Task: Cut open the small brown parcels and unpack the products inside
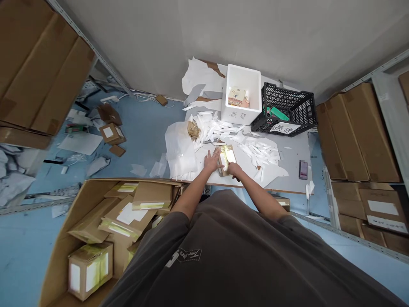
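A small cardboard box (226, 154) with a white label and yellowish tape lies on the table near its front edge. My left hand (212, 161) rests on the box's left side, fingers spread. At the lower right corner of the box is my right hand (234, 170), its fingers closed around something small and dark that I cannot make out. Crumpled brown paper (193, 129) and a heap of white paper strips (212, 127) lie beyond the box. More white strips (262, 151) are spread to its right.
Behind stand a white foam box (225, 111) holding small packages and a black crate (265, 128) with green items. A large carton (65, 226) of taped boxes stands at the lower left. Shelves with cartons (367, 132) flank the right; a purple item (303, 170) lies on the table.
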Demonstrator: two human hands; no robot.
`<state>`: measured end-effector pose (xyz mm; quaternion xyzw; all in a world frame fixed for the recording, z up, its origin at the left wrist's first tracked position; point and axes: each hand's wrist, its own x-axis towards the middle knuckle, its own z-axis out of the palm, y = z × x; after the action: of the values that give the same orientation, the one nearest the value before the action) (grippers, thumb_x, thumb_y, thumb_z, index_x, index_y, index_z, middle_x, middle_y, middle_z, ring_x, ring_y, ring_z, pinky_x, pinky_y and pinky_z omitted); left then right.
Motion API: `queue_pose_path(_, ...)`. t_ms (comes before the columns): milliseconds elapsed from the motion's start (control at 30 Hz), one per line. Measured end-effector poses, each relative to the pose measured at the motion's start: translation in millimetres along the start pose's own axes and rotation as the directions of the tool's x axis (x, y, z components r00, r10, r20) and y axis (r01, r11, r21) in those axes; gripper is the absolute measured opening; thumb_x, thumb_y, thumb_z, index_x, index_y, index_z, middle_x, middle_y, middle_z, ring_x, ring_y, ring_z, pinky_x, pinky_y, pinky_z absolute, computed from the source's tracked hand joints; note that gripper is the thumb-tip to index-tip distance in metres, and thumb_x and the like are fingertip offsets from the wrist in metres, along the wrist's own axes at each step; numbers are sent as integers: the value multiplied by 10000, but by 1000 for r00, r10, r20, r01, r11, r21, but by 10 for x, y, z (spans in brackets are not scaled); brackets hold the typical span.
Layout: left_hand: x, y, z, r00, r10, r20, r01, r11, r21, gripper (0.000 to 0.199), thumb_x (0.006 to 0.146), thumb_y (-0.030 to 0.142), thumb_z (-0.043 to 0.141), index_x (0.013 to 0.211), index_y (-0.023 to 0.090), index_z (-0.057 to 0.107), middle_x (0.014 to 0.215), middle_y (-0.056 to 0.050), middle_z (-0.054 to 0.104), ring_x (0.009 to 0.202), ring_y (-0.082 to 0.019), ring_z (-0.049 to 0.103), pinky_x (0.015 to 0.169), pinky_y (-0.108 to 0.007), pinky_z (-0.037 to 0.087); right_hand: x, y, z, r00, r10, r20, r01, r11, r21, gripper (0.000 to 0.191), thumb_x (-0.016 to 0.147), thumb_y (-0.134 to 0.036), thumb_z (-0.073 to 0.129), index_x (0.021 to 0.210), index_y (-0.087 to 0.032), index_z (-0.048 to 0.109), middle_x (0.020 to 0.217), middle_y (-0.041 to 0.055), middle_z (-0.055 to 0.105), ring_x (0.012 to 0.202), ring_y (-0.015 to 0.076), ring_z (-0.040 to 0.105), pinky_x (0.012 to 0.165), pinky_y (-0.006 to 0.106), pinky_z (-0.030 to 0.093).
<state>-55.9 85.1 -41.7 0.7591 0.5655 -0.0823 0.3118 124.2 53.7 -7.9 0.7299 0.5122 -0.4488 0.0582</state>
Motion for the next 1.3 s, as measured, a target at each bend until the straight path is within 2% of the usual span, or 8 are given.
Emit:
queue_pose_path(133, -5, -1, 0, 1000, -16, 1, 16, 1000, 14, 1122, 905, 737, 684, 1785, 370, 93, 1869, 21, 43, 1690, -478, 27, 1311, -634, 285, -462, 478, 148, 1000, -25, -18, 25, 1000, 3, 649, 936, -298, 765, 1540, -152, 577, 1060, 200, 771, 808, 276, 798, 631, 321, 636)
queue_pose_path(233, -1, 16, -15, 1000, -13, -7, 13, 999, 31, 1127, 902, 730, 694, 1786, 363, 100, 1870, 4, 48, 1693, -472, 13, 1330, -650, 222, -677, 638, 125, 1000, -10, -13, 10, 1000, 14, 464, 987, -347, 696, 1397, -134, 659, 965, 181, 766, 785, 283, 787, 632, 334, 624)
queue_pose_path(433, 26, 202, -75, 998, 27, -62, -21, 994, 106, 1065, 880, 560, 800, 1753, 222, 293, 1832, -172, 203, 1691, -464, 93, 1338, -621, 210, -602, 727, -193, 969, 146, -200, -140, 989, 42, 469, 1080, -579, 544, 1309, -174, 598, 1138, 191, 767, 1022, 306, 771, 833, 355, 601)
queue_pose_path(667, -66, 359, -19, 841, 521, 147, -542, 811, 223, 679, 817, 207, 755, 1486, 248, 651, 1643, -129, 531, 1605, -343, 348, 1319, -521, 282, -173, 572, 47, 936, 288, -203, -261, 954, 148, 761, 931, -723, 711, 1387, -159, 481, 1340, 240, 714, 1264, 345, 706, 1003, 391, 558)
queue_pose_path(867, 25, 508, -32, 870, 468, 157, -493, 843, 216, 495, 813, 221, 789, 1308, 230, 771, 1528, -167, 620, 1569, -388, 384, 1337, -564, 202, -1, 543, 31, 929, 257, -267, -232, 965, 121, 657, 905, -610, 788, 1310, -191, 484, 1271, 211, 739, 1216, 344, 720, 952, 371, 555)
queue_pose_path(1000, -37, 467, -6, 878, 457, 142, -477, 858, 192, 581, 742, 283, 922, 1295, 211, 758, 1769, -124, 367, 1673, -399, 214, 1357, -505, 226, -89, 707, -141, 946, 118, -303, -59, 979, 197, 499, 1012, -602, 653, 1288, -227, 473, 1071, 98, 766, 1000, 279, 759, 853, 317, 565)
queue_pose_path(1133, -154, 447, 106, 926, 354, 134, -375, 906, 196, 717, 736, 394, 974, 1363, 183, 696, 1823, -152, 238, 1692, -421, 170, 1331, -515, 311, -331, 960, -191, 990, -84, -113, 119, 928, 353, 352, 1143, -554, 346, 1253, -259, 505, 755, -43, 668, 648, 190, 697, 697, 259, 552)
queue_pose_path(1300, -156, 521, 156, 946, 301, 119, -320, 925, 203, 765, 714, 452, 1004, 1358, 186, 688, 1800, -169, 302, 1670, -456, 234, 1271, -528, 409, -416, 1128, -101, 986, -148, 70, 126, 959, 253, 212, 1081, -427, 545, 1001, -236, 591, 693, -59, 622, 617, 150, 613, 660, 217, 500)
